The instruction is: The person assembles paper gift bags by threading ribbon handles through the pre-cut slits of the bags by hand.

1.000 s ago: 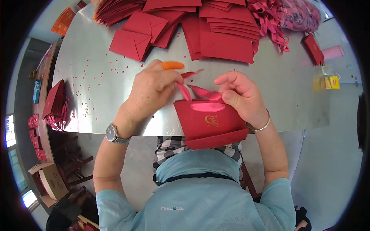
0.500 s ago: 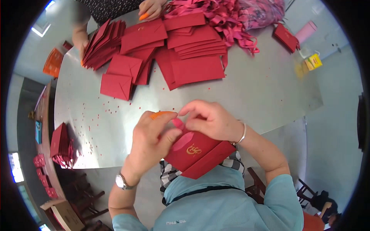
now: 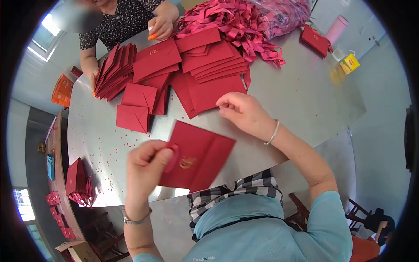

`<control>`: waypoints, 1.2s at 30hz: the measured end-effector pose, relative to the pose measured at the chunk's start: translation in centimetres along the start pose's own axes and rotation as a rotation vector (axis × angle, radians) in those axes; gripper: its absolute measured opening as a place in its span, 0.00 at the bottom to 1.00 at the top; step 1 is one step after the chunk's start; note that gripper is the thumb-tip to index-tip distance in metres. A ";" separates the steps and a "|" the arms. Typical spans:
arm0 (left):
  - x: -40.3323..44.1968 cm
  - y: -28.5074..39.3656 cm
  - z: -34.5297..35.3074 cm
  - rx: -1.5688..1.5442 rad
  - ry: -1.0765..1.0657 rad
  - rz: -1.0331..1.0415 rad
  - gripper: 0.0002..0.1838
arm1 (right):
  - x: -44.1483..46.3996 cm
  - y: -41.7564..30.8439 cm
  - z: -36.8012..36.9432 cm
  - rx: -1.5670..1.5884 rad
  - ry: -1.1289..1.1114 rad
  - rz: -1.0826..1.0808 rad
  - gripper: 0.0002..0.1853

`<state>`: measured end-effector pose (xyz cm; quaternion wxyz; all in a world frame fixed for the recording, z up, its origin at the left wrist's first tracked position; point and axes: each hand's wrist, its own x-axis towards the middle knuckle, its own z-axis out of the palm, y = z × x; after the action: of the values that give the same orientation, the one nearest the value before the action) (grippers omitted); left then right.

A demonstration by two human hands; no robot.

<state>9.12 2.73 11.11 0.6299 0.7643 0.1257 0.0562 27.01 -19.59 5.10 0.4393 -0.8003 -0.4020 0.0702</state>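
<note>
My left hand [image 3: 148,168] is closed on a red paper gift bag [image 3: 203,146], pinching it at the pink ribbon handle [image 3: 173,157]. The bag is folded flat and tilted, with a gold emblem on its face, and hangs over the table's near edge. My right hand [image 3: 246,114] is loosely curled with its thumb and fingertips apart and nothing visible between them. It hovers by the near side of a stack of flat red bags [image 3: 218,94], overlapping the lowest one in view; I cannot tell whether it touches.
Pink ribbons [image 3: 218,15] are heaped at the back. Across the metal table [image 3: 297,109] a co-worker's hand [image 3: 160,28] rests near more red bags [image 3: 115,72]. A finished-looking bag bundle [image 3: 80,183] lies at left; a pink bottle [image 3: 337,29] and yellow box [image 3: 349,64] stand at right.
My right hand has let go of the bag and moved up toward the stack. My left hand has carried the bag left and turned it. The view has shifted slightly.
</note>
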 end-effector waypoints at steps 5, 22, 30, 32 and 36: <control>1.3 1.1 -1.6 -0.032 0.101 0.324 0.09 | -1.6 -3.0 -0.4 0.705 -0.163 0.060 0.29; 1.7 -6.1 1.4 0.555 0.311 0.329 0.13 | -2.1 0.6 -2.8 -0.253 0.204 -0.161 0.13; 4.2 -5.1 4.0 0.765 0.321 0.304 0.16 | 2.3 9.2 -6.9 -0.546 -0.076 -0.383 0.09; 5.6 -5.2 4.0 0.767 0.248 0.225 0.14 | 1.8 8.5 -6.4 -0.510 -0.018 -0.288 0.06; 6.6 -5.1 4.0 0.877 0.239 0.147 0.13 | 1.8 8.1 -6.2 -0.546 0.026 -0.352 0.06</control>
<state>15.79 1.60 4.85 0.2222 0.9538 0.1550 0.1300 35.79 -24.72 3.15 0.2192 -0.8076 -0.5324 -0.1276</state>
